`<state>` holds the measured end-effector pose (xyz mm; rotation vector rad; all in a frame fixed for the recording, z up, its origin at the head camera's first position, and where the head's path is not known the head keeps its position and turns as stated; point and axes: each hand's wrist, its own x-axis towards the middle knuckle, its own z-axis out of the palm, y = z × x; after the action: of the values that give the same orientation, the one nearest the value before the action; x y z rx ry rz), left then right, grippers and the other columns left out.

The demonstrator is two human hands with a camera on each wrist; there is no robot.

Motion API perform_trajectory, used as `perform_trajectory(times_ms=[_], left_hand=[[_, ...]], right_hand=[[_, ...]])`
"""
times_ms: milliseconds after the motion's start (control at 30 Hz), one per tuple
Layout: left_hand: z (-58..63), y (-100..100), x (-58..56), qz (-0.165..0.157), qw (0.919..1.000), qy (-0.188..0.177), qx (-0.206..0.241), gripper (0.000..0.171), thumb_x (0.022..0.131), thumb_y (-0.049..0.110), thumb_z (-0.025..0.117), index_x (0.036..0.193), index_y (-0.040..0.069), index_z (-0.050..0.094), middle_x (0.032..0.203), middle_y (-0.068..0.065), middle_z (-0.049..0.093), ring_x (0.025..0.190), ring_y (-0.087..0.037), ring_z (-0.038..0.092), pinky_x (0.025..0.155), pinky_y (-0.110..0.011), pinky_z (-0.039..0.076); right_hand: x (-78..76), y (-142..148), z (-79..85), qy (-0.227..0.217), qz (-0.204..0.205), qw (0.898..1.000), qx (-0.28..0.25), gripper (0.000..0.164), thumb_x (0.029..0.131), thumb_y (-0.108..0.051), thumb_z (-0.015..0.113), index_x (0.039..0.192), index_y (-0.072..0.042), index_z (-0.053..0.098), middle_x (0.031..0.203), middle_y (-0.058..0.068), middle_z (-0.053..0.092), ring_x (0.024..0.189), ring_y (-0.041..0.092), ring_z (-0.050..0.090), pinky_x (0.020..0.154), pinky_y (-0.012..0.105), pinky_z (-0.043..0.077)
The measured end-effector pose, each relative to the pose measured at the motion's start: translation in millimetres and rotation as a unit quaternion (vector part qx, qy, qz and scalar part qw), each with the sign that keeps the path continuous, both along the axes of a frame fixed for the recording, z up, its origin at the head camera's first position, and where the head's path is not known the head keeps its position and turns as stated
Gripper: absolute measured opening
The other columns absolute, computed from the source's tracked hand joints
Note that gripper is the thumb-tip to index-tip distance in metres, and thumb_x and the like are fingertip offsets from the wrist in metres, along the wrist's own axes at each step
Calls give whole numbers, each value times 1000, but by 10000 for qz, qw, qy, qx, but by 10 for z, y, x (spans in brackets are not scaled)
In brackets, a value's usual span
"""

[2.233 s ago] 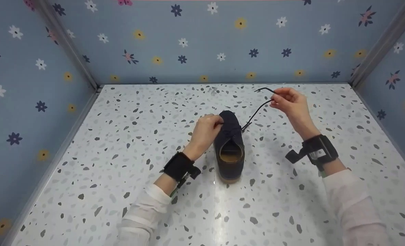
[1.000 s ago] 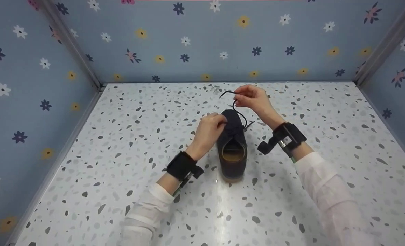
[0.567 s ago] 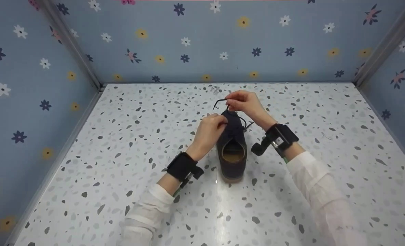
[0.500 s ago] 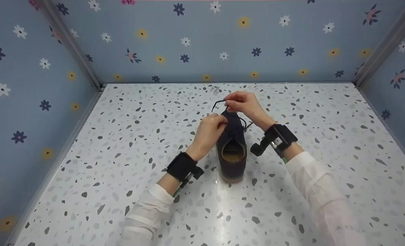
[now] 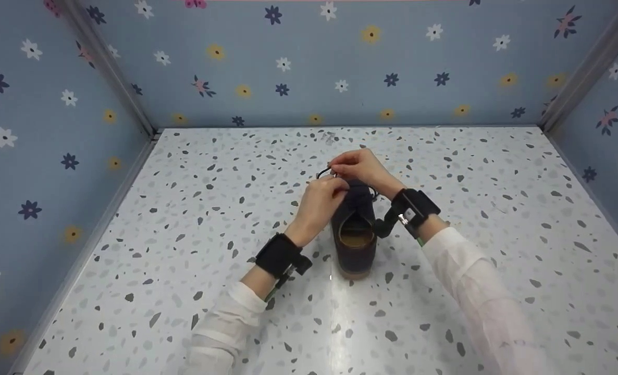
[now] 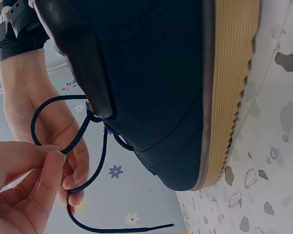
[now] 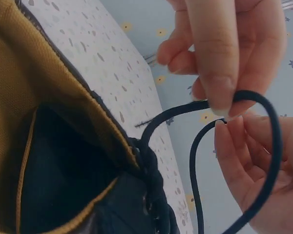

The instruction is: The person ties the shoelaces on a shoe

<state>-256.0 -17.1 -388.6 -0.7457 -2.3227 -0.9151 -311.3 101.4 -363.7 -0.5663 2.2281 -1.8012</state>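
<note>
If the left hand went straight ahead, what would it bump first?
Probably the right hand, just ahead of the left hand in the head view, though depth there is hard to judge.

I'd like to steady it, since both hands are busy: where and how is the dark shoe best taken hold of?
Probably by the heel, coming from the near side in the head view and cupping it from behind. The dark shoe stands on its sole with that end toward the camera and free, while the left hand and right hand pinch the lace near its front.
</note>
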Motion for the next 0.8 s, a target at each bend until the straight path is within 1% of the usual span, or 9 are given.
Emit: perform_trajectory(times_ms=[33,133,267,367,467,600,700,800], left_hand=[[1,-1,0,-22,10000,27,23,6,62,6,54,65,11,55,67,7,49,63,-2,42,57,-11,30],[6,-5,3,-101,9998,104,127,5,62,5,54,65,9,55,67,6,50,64,-2,43,58,-10,30],[0,-9,-2,-135,9997,102,149,6,62,4,54,65,8,55,67,4,51,65,-3,43,59,-11,31],[-7,-8,-9,-131,9998,88,123,7,62,3,54,65,8,55,68,4,51,66,-3,43,59,-11,31],[-8,-7,-9,-119,9998,84,128,6,62,4,54,66,9,55,69,5,51,66,-2,43,60,-10,30],[-15,-5,-8,-74,9999,71,130,5,62,6,54,65,10,55,68,6,49,65,-2,43,59,-11,30],[-20,-4,-8,-10,9999,68,94,5,62,7,54,65,10,55,68,6,49,65,-2,43,59,-11,31],[-15,-4,-6,66,10000,66,20,5,62,8,54,65,11,55,65,7,48,62,-2,42,57,-12,31]], right_hand=[[24,-8,17,3,51,9999,129,20,67,-7,52,83,3,53,75,15,52,64,20,49,52,26,39],[35,-23,8,271,180,9970,707,19,67,-10,52,82,0,55,75,9,53,64,15,49,51,24,38],[-36,-6,-122,564,302,9887,1354,18,66,-18,53,78,-6,57,71,3,54,61,12,48,50,23,37],[-90,17,-196,497,332,9857,1575,16,67,-21,52,77,-9,58,68,1,54,55,10,47,46,20,36],[-90,29,-183,389,371,9848,1650,17,71,-22,46,77,-10,57,65,3,53,49,10,44,41,18,33],[-92,39,-164,339,287,9864,1585,21,74,-23,42,80,-8,56,67,5,53,47,10,43,40,18,33],[-102,52,-144,219,168,9913,1290,23,75,-19,41,85,-4,54,72,7,53,47,10,43,41,19,33],[-39,71,-42,163,-3,9965,819,24,75,-15,40,87,3,51,75,14,52,43,14,38,39,20,30]])
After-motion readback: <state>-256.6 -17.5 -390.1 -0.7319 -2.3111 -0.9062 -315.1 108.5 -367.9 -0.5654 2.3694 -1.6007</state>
